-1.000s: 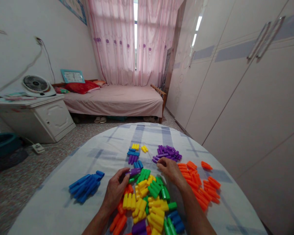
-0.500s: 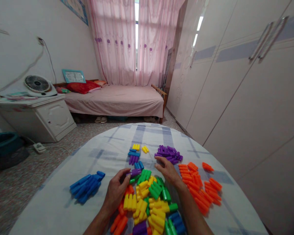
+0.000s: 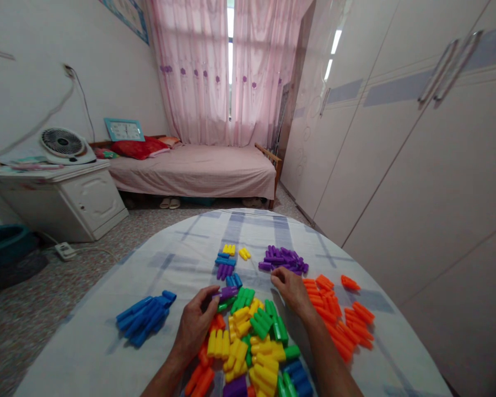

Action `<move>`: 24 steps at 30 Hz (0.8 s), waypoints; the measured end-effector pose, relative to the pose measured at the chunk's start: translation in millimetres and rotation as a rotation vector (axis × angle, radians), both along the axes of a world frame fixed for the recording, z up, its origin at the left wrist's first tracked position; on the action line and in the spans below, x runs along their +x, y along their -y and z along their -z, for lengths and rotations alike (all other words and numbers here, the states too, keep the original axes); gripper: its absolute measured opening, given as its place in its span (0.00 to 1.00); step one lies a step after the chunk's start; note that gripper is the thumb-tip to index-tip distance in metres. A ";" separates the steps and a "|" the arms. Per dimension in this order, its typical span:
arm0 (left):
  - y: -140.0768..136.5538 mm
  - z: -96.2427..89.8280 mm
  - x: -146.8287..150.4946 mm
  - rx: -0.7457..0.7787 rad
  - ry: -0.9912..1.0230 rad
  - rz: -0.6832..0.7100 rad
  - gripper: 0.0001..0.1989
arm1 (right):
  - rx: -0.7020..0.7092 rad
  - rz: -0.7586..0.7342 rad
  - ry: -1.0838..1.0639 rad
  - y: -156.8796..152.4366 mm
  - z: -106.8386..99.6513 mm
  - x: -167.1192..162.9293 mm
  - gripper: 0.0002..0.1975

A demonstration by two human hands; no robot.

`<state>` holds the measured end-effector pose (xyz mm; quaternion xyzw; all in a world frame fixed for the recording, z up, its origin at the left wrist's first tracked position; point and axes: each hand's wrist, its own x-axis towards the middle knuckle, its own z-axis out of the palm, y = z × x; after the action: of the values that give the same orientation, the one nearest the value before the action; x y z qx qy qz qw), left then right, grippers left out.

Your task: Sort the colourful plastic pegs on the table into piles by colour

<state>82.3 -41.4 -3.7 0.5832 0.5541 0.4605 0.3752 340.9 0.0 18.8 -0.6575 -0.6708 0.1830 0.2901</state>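
My left hand [image 3: 196,320] has its thumb and fingers closed around a purple plastic block [image 3: 227,293] made of joined tubes, at the left edge of the mixed pile. My right hand [image 3: 291,289] hovers by the near edge of the purple block heap [image 3: 283,258], its fingers loosely bent and nothing visible in them. Between my arms lies the mixed pile, with yellow blocks [image 3: 219,344], green blocks [image 3: 261,322], orange blocks [image 3: 200,379] and blue blocks [image 3: 298,377]. Behind it sit small yellow blocks [image 3: 228,250], blue ones [image 3: 225,259] and purple ones [image 3: 225,272].
Blue blocks [image 3: 145,318] form a heap on the left, and orange blocks [image 3: 334,317] spread on the right beside my right forearm. All rest on a round table with a checked cloth [image 3: 182,237]. Beyond stand a bed [image 3: 198,168], a wardrobe [image 3: 417,182] and a cabinet with a fan [image 3: 64,143].
My right hand has drawn back to the right and slightly toward me, uncovering a purple block at the heap's left edge. My left hand keeps its place on the purple block.
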 end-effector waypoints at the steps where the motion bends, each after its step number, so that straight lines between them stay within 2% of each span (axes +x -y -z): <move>1: -0.1 -0.4 0.2 0.006 0.001 -0.005 0.18 | 0.015 -0.004 -0.010 -0.6 0.9 0.2 0.11; 4: -0.2 -2.4 1.0 0.008 -0.001 -0.015 0.18 | 0.039 -0.018 -0.034 -1.4 -0.2 0.0 0.12; 7: 0.1 -3.5 1.3 -0.005 -0.015 -0.005 0.18 | -0.010 -0.044 -0.082 0.1 -5.0 -5.0 0.12; 13: 0.4 -0.9 0.1 -0.011 0.010 0.015 0.19 | -0.052 -0.235 -0.279 3.2 -3.2 -21.7 0.14; 19: 0.3 -1.2 0.8 -0.006 0.020 0.010 0.19 | 0.033 -0.156 -0.321 0.4 7.8 -20.0 0.18; 24: 1.2 -4.6 1.1 0.012 -0.016 -0.006 0.17 | 0.014 -0.145 -0.269 1.4 0.1 -16.1 0.16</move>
<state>83.5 -42.6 0.9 0.5875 0.5560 0.4602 0.3660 324.9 -1.4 18.6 -0.5747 -0.6729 0.2854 0.3681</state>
